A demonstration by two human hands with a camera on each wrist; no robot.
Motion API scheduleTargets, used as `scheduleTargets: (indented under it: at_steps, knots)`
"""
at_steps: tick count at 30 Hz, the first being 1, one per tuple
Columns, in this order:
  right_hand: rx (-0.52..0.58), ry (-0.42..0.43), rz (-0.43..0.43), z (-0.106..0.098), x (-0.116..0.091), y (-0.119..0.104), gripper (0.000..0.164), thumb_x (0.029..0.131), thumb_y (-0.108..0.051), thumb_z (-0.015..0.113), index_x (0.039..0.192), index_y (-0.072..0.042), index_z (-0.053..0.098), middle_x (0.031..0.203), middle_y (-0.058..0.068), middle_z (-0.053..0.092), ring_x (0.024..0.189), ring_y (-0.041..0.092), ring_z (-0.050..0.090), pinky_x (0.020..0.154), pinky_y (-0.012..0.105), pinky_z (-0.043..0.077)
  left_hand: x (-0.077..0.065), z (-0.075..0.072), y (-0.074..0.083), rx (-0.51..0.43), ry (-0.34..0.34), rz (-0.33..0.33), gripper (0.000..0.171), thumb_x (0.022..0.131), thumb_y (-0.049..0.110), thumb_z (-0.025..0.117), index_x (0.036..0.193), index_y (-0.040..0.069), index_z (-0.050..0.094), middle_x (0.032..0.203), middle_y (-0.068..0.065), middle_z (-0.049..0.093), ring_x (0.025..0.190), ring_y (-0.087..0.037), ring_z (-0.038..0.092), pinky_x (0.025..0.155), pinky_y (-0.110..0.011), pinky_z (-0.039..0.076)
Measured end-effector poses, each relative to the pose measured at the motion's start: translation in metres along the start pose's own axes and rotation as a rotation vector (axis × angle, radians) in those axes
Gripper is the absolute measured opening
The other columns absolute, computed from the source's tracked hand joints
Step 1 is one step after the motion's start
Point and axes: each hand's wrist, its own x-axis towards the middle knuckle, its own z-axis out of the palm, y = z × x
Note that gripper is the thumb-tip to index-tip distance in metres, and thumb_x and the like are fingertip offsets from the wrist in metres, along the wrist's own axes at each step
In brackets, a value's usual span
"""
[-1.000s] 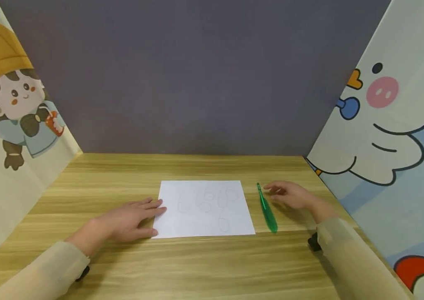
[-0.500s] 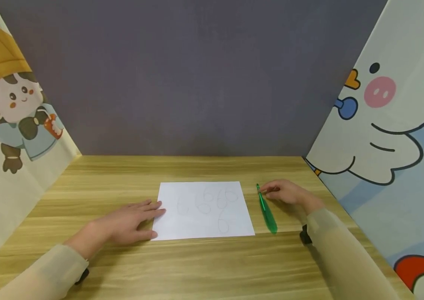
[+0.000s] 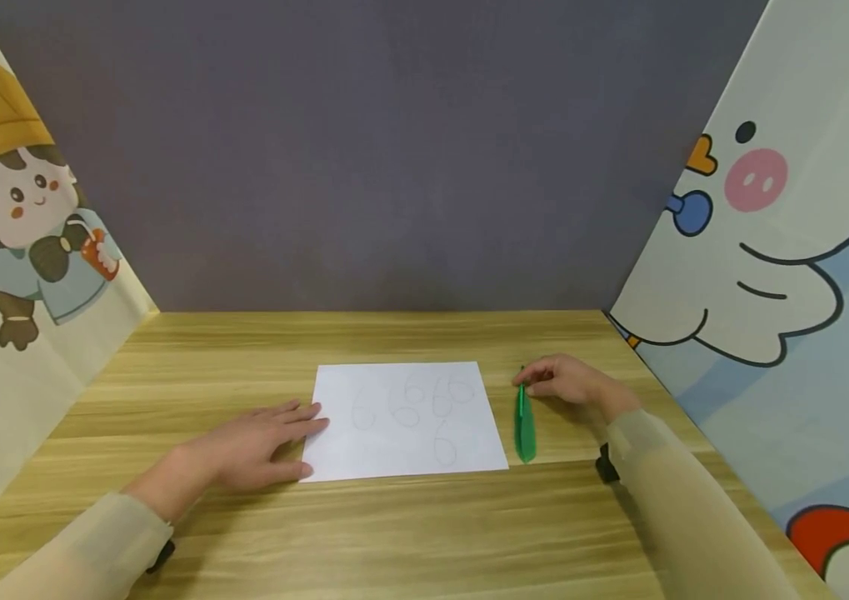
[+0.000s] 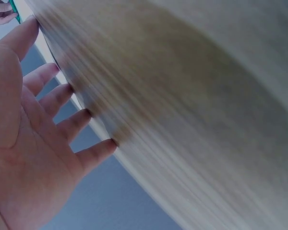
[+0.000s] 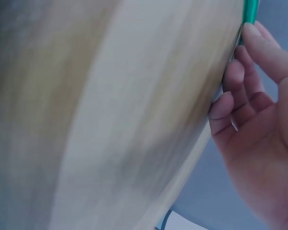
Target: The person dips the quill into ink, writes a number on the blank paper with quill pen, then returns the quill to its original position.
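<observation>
A white sheet of paper [image 3: 394,454] lies on the wooden table, with several faint, 6-like figures drawn on it. My left hand [image 3: 262,446] rests flat at the sheet's left edge, fingers spread and fingertips on the paper. To the right of the sheet is a green feather-shaped pen [image 3: 525,429], thin at its far end and broad toward me. My right hand [image 3: 565,379] pinches the thin end between thumb and fingers; the right wrist view shows the thumb against the green shaft [image 5: 250,10], the other fingers curled below. The pen's tip is mostly hidden by the fingers.
The wooden table [image 3: 394,542] ends at a dark grey panel [image 3: 394,167] at the back. Side walls with cartoon prints, a child in a yellow hat [image 3: 27,200] on the left and a white character [image 3: 791,225] on the right, flank it.
My right hand has moved left to the pen and taken hold of its thin end. The pen has swung from a slant to nearly straight. My left hand stays on the paper.
</observation>
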Motion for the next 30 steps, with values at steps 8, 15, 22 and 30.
scheduleTargets:
  at_steps: [8, 15, 22, 30]
  knots:
    - [-0.027, 0.016, -0.033, -0.0002, 0.0021, -0.0004, 0.018, 0.105, -0.012, 0.074, 0.121, -0.012, 0.082, 0.125, 0.007, 0.080, 0.123, 0.026, 0.068, 0.110, 0.046, 0.052, -0.0007, -0.0010, 0.0004, -0.004, -0.005, -0.014, 0.076, 0.108, 0.062, 0.059, 0.168, 0.017, 0.048, 0.178, -0.012, 0.038, 0.164, -0.050, 0.033, 0.126, -0.076, 0.033]
    - [-0.074, 0.022, -0.052, -0.0014, 0.0012, -0.0012, 0.012, 0.104, -0.008, 0.074, 0.114, -0.011, 0.081, 0.112, 0.004, 0.079, 0.103, 0.019, 0.063, 0.094, 0.036, 0.052, -0.0005, -0.0028, 0.0021, -0.014, -0.009, -0.018, 0.076, 0.108, 0.063, 0.059, 0.168, 0.018, 0.048, 0.179, -0.011, 0.038, 0.164, -0.049, 0.032, 0.126, -0.076, 0.033]
    - [-0.149, 0.052, -0.087, -0.0019, 0.0015, -0.0027, 0.008, 0.103, -0.011, 0.077, 0.106, -0.016, 0.082, 0.107, -0.001, 0.080, 0.098, 0.013, 0.064, 0.090, 0.032, 0.053, -0.0013, -0.0027, 0.0023, -0.003, -0.003, -0.015, 0.076, 0.108, 0.062, 0.060, 0.167, 0.017, 0.048, 0.178, -0.013, 0.039, 0.163, -0.050, 0.034, 0.126, -0.076, 0.034]
    - [-0.187, 0.069, -0.088, -0.0025, -0.0021, -0.0023, 0.005, 0.103, -0.019, 0.078, 0.105, -0.015, 0.081, 0.099, -0.003, 0.079, 0.090, 0.010, 0.060, 0.084, 0.030, 0.051, -0.0007, -0.0010, 0.0027, 0.002, 0.003, -0.021, 0.076, 0.107, 0.063, 0.060, 0.167, 0.017, 0.049, 0.178, -0.012, 0.039, 0.163, -0.049, 0.035, 0.126, -0.075, 0.034]
